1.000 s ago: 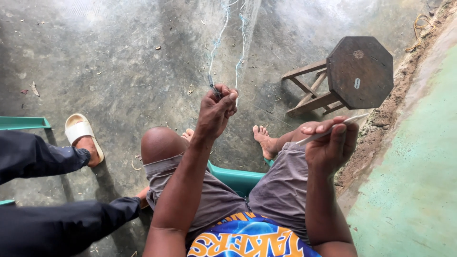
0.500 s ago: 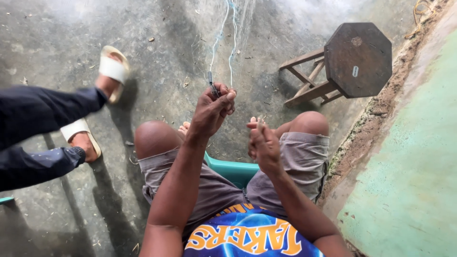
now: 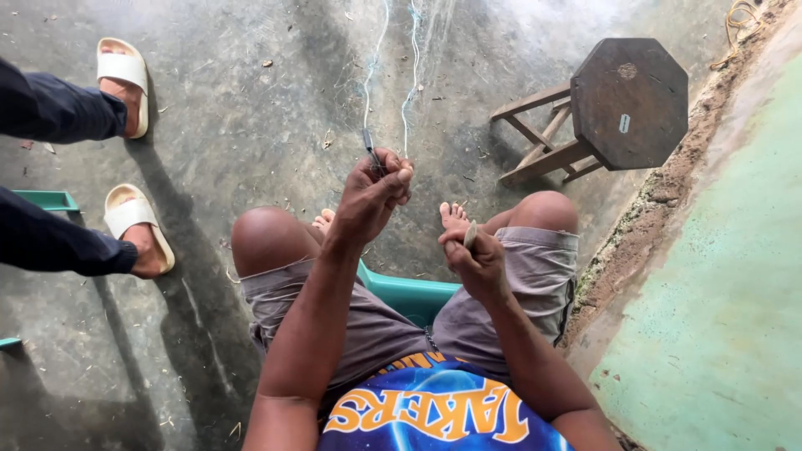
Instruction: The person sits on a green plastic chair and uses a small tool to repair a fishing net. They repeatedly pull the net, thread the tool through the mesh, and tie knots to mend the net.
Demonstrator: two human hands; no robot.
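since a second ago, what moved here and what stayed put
The right hand, pinching a small pale sliver, dropped from out by the right thigh to between the knees. The other person's white sandals shifted up the floor. The left hand kept gripping the thin blue-white strings; the dark octagonal wooden stool stayed.

Open floor: bare concrete floor [image 3: 251, 125] at 11 o'clock.
Obstacles: taut strings [image 3: 373, 67] at 12; wooden stool [image 3: 622, 104] at 2; another person's sandalled feet [image 3: 125, 83] at 10.

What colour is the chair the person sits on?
Teal green chair, seen in the head view.
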